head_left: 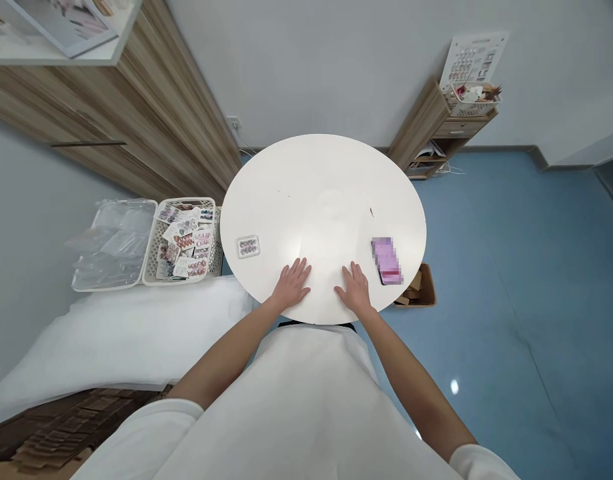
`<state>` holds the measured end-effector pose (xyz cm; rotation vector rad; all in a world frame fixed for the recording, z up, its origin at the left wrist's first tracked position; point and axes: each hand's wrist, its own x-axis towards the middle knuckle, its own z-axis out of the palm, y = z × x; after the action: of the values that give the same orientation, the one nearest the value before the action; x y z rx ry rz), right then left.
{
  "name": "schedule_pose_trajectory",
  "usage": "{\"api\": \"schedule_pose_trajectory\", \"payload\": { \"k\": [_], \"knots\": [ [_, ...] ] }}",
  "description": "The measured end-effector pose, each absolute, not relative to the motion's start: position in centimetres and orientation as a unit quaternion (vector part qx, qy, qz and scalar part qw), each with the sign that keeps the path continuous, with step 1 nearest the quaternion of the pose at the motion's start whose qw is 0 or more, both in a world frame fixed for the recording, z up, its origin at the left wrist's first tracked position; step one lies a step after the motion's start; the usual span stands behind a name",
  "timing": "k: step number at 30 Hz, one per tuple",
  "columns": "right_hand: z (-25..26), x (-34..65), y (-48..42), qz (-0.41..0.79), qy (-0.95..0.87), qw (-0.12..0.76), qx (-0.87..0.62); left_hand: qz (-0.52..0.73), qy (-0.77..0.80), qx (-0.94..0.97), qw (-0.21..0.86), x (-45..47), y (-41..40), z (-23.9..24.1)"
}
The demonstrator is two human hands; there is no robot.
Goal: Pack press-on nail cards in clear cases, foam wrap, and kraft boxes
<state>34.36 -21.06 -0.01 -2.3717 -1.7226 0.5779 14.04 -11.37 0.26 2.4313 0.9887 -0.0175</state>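
Observation:
My left hand [292,283] and my right hand [355,288] lie flat, palms down, fingers spread, on the near edge of a round white table [326,193]. Neither hand holds anything. A small clear box of press-on nails [248,247] sits on the table to the left of my left hand. A pink blurred flat object [387,261] lies just right of my right hand.
A white basket of nail sets [185,241] and a clear plastic tray [115,243] stand on a white-covered surface at the left. A cardboard box [417,287] sits on the blue floor under the table's right edge. A wooden shelf unit [443,127] stands by the far wall.

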Motion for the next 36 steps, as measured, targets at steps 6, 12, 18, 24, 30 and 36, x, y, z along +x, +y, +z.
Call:
{"api": "schedule_pose_trajectory", "payload": {
  "k": [6,12,18,24,30,36],
  "knots": [
    [-1.5,36.5,-18.3,0.247,-0.648,-0.035,-0.719,-0.127,0.375,0.898,0.193,16.2,-11.3,-0.4],
    [-2.1,37.9,-17.4,0.238,-0.706,-0.047,-0.666,-0.124,0.436,0.872,0.182,16.1,-14.0,-0.4],
    [-2.0,38.9,-17.3,0.252,-0.725,-0.036,-0.640,-0.115,0.464,0.855,0.203,16.3,-14.6,-0.4],
    [-1.5,39.6,-18.9,0.266,-0.727,-0.003,-0.633,-0.079,0.459,0.856,0.226,15.5,-14.7,-0.5],
    [-0.5,38.5,-19.0,0.254,-0.708,0.078,-0.655,0.001,0.515,0.822,0.245,13.7,-14.0,-0.4],
    [1.6,33.8,-14.4,0.359,-0.653,0.178,-0.643,0.122,0.659,0.686,0.284,8.9,-9.8,0.3]
  ]
}}
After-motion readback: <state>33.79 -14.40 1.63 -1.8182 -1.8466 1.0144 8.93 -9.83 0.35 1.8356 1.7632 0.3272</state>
